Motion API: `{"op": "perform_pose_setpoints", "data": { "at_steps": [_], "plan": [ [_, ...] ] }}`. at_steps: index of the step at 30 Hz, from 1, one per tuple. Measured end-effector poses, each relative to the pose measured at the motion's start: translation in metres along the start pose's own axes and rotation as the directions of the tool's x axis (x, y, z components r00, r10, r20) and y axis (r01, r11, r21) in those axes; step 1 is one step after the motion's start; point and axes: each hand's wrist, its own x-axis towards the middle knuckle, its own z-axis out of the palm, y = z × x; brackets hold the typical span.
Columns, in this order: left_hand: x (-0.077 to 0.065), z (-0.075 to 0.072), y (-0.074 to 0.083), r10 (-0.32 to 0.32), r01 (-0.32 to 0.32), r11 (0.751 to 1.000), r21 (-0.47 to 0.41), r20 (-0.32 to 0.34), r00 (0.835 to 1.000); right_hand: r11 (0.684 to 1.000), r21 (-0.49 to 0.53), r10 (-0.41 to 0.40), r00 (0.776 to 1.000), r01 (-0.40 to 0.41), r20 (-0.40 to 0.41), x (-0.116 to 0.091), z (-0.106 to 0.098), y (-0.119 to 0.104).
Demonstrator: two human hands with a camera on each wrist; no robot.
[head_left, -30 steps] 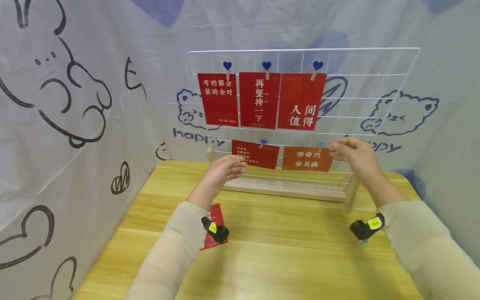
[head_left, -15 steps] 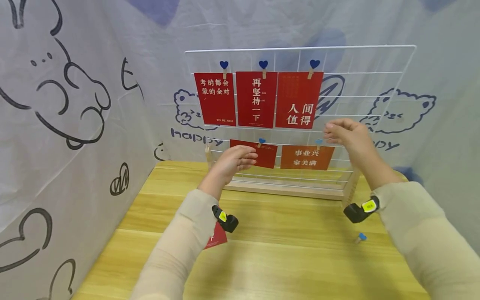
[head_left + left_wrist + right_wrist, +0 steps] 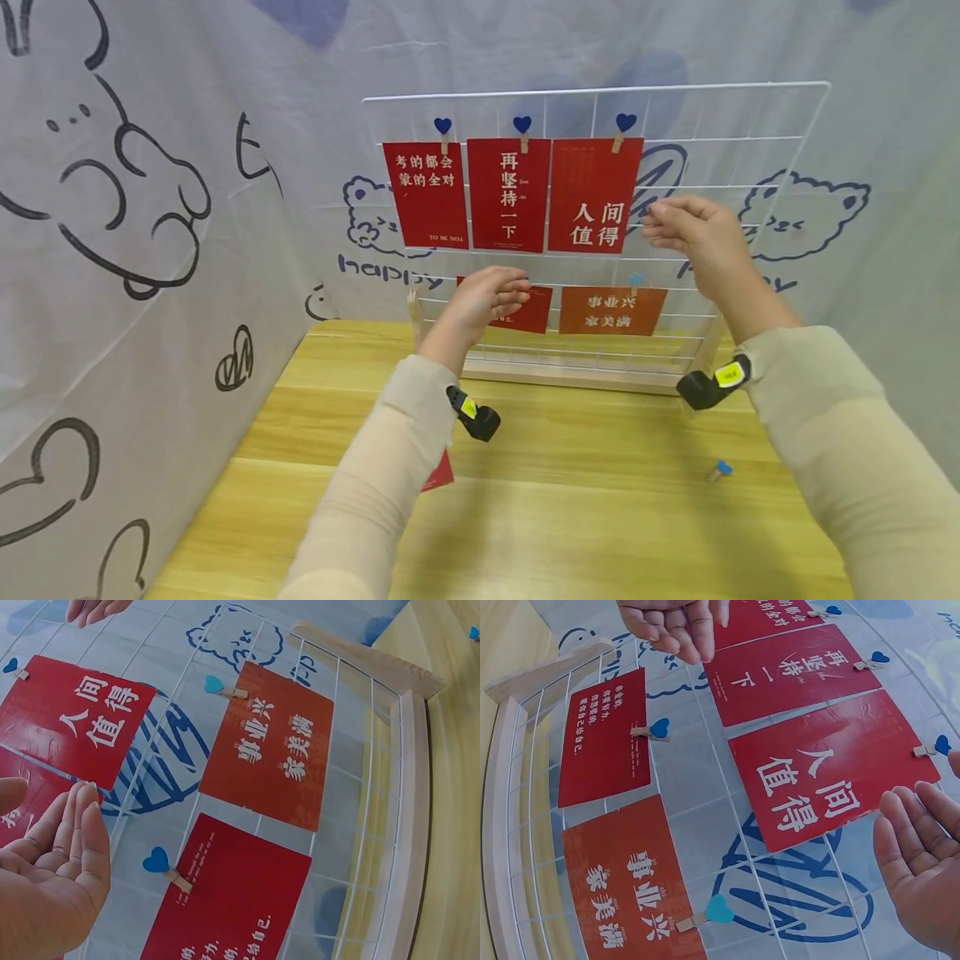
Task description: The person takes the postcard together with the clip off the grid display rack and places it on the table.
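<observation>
My left hand is raised before the lower row of a white wire grid rack, its fingers loosely bent and holding nothing. In the head view it overlaps a small red card clipped there. An orange card hangs beside that one from a light blue heart clothespin. Higher up, my right hand is bare too, fingers relaxed, near the right edge of a red card in the top row. Two more red cards, one central and one on the left, hang from dark blue heart clothespins.
The rack stands on a wooden base at the back of the wooden table. Partly under my left forearm lies another red card. A loose blue heart clothespin lies at the right. Patterned cloth hangs behind and to the left.
My right hand has risen from beside the orange card to beside the upper right red card. My left hand has moved up and right, now over the lower red card. Both stay without anything in them.
</observation>
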Motion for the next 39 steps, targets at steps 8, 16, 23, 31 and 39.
{"op": "perform_pose_setpoints", "data": {
  "at_steps": [8,16,23,31,39],
  "plan": [
    [0.010,0.006,0.007,0.007,-0.007,1.000,0.000,-0.023,1.000,1.000,0.006,-0.001,0.998,0.001,-0.057,0.003,0.006,-0.017],
    [0.018,0.010,0.011,-0.007,0.007,1.000,-0.005,-0.046,0.999,0.998,0.066,-0.008,0.996,0.014,-0.091,0.013,0.010,-0.033],
    [0.025,0.013,0.012,0.001,-0.001,1.000,-0.013,-0.049,0.999,1.000,0.006,-0.017,0.994,0.018,-0.111,0.022,0.014,-0.041],
    [0.034,0.016,0.016,-0.001,0.000,1.000,-0.016,-0.058,0.998,0.999,-0.041,-0.010,0.991,0.004,-0.134,0.033,0.017,-0.052],
    [0.036,0.016,0.020,-0.029,0.030,0.999,0.016,-0.083,0.996,0.973,-0.219,0.049,0.990,-0.077,-0.132,0.043,0.024,-0.068]
  ]
}}
